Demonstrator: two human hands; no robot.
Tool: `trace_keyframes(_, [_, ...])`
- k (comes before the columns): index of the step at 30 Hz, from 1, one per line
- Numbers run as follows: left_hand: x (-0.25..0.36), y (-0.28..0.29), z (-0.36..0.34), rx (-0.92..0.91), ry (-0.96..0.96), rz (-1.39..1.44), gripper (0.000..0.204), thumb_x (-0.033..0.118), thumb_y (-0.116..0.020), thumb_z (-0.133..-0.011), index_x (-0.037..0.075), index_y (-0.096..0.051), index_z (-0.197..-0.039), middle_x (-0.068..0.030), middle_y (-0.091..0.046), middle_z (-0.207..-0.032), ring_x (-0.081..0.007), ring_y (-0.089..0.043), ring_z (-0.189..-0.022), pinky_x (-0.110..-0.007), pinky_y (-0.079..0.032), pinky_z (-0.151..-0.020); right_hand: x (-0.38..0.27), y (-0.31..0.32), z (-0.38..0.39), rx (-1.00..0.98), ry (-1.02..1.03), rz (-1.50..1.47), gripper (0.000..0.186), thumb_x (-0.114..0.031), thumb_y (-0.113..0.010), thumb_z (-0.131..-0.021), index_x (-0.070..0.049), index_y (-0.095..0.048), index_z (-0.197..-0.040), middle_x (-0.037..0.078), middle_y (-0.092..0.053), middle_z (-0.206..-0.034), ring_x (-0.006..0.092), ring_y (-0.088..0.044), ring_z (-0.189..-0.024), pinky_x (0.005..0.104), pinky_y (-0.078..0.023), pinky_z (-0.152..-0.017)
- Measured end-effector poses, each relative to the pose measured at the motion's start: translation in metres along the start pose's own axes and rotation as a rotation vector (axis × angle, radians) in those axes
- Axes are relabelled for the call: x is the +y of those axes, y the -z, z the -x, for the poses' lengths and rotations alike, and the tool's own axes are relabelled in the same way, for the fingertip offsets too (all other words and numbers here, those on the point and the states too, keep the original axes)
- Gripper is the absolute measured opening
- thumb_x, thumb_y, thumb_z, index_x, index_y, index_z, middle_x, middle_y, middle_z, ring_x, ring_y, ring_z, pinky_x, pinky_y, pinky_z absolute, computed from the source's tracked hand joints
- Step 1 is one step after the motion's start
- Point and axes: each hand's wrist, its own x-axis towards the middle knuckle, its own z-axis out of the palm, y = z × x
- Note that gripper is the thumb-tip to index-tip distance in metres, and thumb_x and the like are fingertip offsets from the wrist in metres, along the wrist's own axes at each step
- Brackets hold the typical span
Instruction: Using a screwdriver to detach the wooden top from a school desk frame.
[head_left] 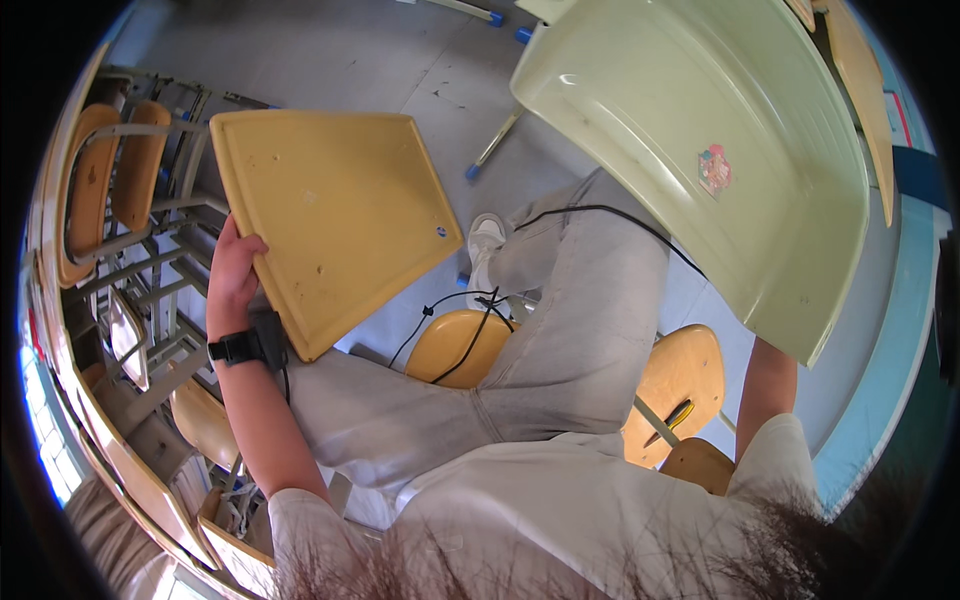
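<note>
My left hand [237, 265] grips the left edge of a yellow rectangular desktop board [345, 215], its thumb lying over the top face. The board is tilted above my left thigh, with small marks and a little blue spot on its surface. To the right is a large pale green plastic desk tray [690, 130], its hollow side towards me and a pink sticker inside. My right forearm [765, 395] runs up behind the tray's lower end, which hides my right hand. A black cable [605, 208] crosses my leg and goes behind the tray.
Stacked chairs and desks [140, 210] crowd the left side. Between my legs is a wooden seat [455, 345] with cable across it. Right of my thigh, a yellow-and-black handled tool [672, 422] lies on another wooden seat [690, 375]. A metal leg with a blue foot [490, 150] stands beyond.
</note>
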Motion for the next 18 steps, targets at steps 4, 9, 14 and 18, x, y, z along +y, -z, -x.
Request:
trace_keyframes(4, [-0.005, 0.010, -0.002, -0.016, -0.017, 0.010, 0.067, -0.013, -0.045, -0.069, -0.003, -0.046, -0.136, -0.0142, -0.061, -0.123, -0.0268, -0.062, -0.114, -0.037, -0.052, -0.098, 0.001, 0.002, 0.012, 0.019, -0.009, 0.021, 0.039, -0.035, -0.043, -0.104, -0.001, -0.061, -0.114, 0.006, -0.067, -0.099, 0.0213, -0.065, -0.090, 0.0357, -0.053, -0.081])
trace_keyframes(9, [-0.009, 0.009, -0.006, -0.046, -0.020, 0.059, 0.068, -0.012, -0.046, -0.070, -0.003, -0.045, -0.138, -0.0138, -0.061, -0.124, -0.0250, -0.063, -0.112, -0.035, -0.053, -0.095, -0.002, 0.009, 0.032, 0.068, -0.006, 0.083, 0.039, -0.035, -0.043, -0.104, -0.001, -0.061, -0.114, 0.006, -0.067, -0.098, 0.0211, -0.065, -0.089, 0.0355, -0.053, -0.081])
trace_keyframes(14, [-0.004, 0.006, -0.005, -0.026, 0.020, 0.003, 0.067, -0.012, -0.046, -0.072, -0.002, -0.043, -0.139, -0.0135, -0.059, -0.125, -0.0249, -0.061, -0.114, -0.035, -0.051, -0.096, -0.010, 0.019, 0.056, 0.130, 0.005, 0.133, 0.039, -0.035, -0.043, -0.104, -0.001, -0.061, -0.114, 0.006, -0.067, -0.098, 0.0209, -0.065, -0.089, 0.0353, -0.054, -0.080])
trace_keyframes(18, [-0.001, 0.005, 0.002, -0.001, 0.015, 0.056, 0.066, -0.013, -0.044, -0.074, -0.002, -0.043, -0.138, -0.0136, -0.059, -0.124, -0.0244, -0.061, -0.112, -0.035, -0.050, -0.095, -0.021, 0.026, 0.076, 0.180, 0.024, 0.166, 0.039, -0.035, -0.043, -0.104, -0.001, -0.061, -0.113, 0.006, -0.067, -0.097, 0.0207, -0.065, -0.088, 0.0351, -0.054, -0.080])
